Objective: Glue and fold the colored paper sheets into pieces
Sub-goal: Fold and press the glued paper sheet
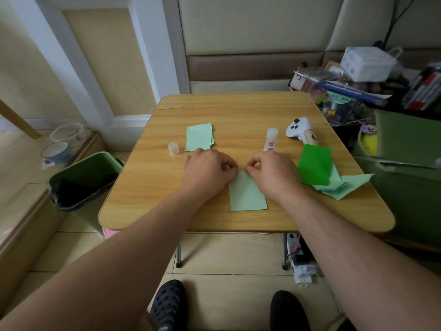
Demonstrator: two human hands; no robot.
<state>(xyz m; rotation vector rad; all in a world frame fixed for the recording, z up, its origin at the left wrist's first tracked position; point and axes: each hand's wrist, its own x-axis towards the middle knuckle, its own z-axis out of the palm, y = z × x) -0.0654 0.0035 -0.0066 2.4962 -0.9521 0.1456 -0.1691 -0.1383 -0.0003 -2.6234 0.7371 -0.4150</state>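
Glue stick (271, 140) behind folded sheet (247, 194)

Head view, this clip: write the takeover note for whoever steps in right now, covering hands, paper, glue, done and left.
Left hand and right hand: both pinch the far edge of the pale green folded sheet lying near the wooden table's front edge.
White glue stick: upright, uncapped; its clear cap stands far left.
Done: pale green finished pieces stacked behind the left hand.
Left: finish this piece, then the bright green and pale sheets at right.
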